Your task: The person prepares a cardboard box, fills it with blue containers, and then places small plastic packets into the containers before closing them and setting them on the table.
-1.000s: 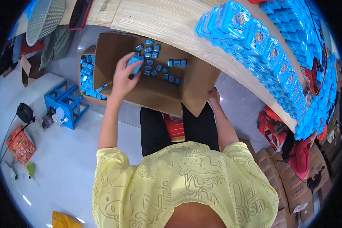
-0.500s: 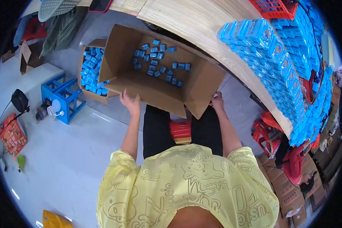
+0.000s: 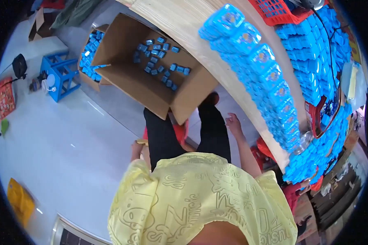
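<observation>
My left hand [image 3: 137, 148] is down beside my left thigh, its fingers closed on the yellowish edge of a red stool [image 3: 179, 131] that shows between my legs. Raised off my right knee, my right hand [image 3: 233, 123] holds nothing; its fingers are loosely bent and apart. In front of my knees stands an open cardboard box [image 3: 141, 90] with its flaps spread. Several small blue wrapped packs [image 3: 156, 52] lie scattered on its bottom. Neither hand touches the box.
A smaller box [image 3: 95, 83] full of blue packs stands at left, near a blue stool [image 3: 63, 77]. Long rows of blue packs [image 3: 270, 73] line the wooden table [image 3: 188, 24] at right, with a red basket [image 3: 280, 12]. Another person's red sleeve [image 3: 291, 196] shows at lower right.
Both hands have let go of the box flaps. My left hand has dropped back to the stool, and my right has drawn back. The view has turned toward the table.
</observation>
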A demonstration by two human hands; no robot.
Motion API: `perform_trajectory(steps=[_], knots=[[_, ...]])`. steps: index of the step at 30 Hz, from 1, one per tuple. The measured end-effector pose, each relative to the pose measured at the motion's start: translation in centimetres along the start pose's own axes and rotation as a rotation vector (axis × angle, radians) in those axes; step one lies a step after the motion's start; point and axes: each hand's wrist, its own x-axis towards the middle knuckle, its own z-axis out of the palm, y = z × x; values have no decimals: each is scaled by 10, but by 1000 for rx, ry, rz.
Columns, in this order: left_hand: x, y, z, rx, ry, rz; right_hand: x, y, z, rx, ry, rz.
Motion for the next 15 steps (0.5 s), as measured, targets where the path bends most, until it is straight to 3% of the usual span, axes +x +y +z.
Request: perform_trajectory(steps=[2,5,9,11,12,15], knots=[[-46,14,38,-115,-48,-84,-6,58,-47,-281,59,-9],[-82,25,80,107,229,-130,-21,124,-86,-384,136,16],[-65,3,83,-103,220,-194,-30,138,-96,-310,43,159],[-55,-9,84,-105,384,-434,-36,128,-85,-259,-20,233],[-48,-19,82,-107,382,-441,-37,121,-80,-232,-48,213],[-30,-37,83,-1026,232,-69,-34,109,-81,-190,-104,160]])
